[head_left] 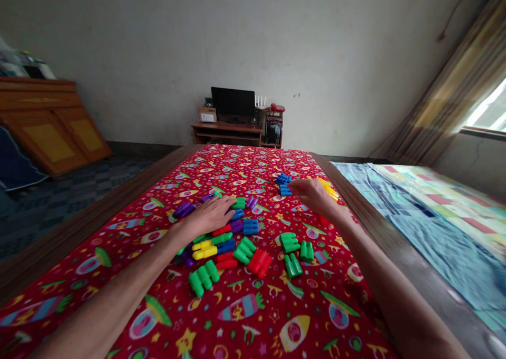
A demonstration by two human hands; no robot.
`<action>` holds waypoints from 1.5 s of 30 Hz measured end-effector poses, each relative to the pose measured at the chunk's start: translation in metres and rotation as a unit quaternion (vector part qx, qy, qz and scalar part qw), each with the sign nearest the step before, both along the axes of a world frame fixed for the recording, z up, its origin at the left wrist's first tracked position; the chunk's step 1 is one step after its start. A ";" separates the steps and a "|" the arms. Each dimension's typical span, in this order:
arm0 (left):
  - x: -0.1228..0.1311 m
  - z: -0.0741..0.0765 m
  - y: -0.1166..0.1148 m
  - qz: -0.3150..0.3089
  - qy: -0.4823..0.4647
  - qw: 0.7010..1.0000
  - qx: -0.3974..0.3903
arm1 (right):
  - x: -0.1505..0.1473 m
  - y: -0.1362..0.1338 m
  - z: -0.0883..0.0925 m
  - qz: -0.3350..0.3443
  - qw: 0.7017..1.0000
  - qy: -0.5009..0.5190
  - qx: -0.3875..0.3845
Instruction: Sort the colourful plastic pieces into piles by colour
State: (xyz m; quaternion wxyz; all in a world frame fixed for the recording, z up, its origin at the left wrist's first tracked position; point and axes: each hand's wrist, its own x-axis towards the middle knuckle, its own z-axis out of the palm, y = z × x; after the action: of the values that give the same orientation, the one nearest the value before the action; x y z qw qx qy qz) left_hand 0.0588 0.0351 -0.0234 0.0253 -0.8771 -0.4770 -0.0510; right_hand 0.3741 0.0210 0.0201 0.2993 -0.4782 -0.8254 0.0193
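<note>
My left hand [211,213] reaches over a mixed pile of plastic building blocks, fingers stretched out and resting on them. Around it lie a purple block [184,210], a green block [238,203], a blue block [250,226] and a yellow block [204,249]. My right hand [310,191] is at the far right, its fingers drawn together beside a small group of blue blocks [283,179]. Whether a block sits between those fingertips is hidden. Yellow blocks [328,188] lie just beyond the right wrist, and a red block [324,220] is partly covered by that forearm.
Three green blocks [293,264] lie apart at the middle right. A red patterned cloth [237,327] covers the table, whose wooden edge [356,206] shows on the right. Beyond stand a desk with a monitor [233,103], a wooden cabinet [51,132] and a bed [446,216].
</note>
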 end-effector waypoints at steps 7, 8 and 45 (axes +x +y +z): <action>0.011 0.001 -0.001 -0.120 -0.069 0.987 -0.080 | -0.080 -0.023 -0.052 0.166 0.981 -0.067 -0.071; 0.010 0.000 0.000 -0.122 -0.076 0.986 -0.085 | -0.082 -0.024 -0.053 0.173 0.979 -0.068 -0.082; 0.009 0.011 0.001 -0.122 -0.112 0.983 -0.083 | -0.068 -0.027 -0.027 0.243 0.941 -0.155 -0.176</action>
State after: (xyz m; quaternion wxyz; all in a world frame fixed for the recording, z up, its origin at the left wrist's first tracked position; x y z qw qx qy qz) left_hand 0.0676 0.0360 -0.0129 -0.1075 -0.9164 -0.3688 -0.1123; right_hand 0.3060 -0.0056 -0.0074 0.0648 -0.3055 -0.9360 0.1621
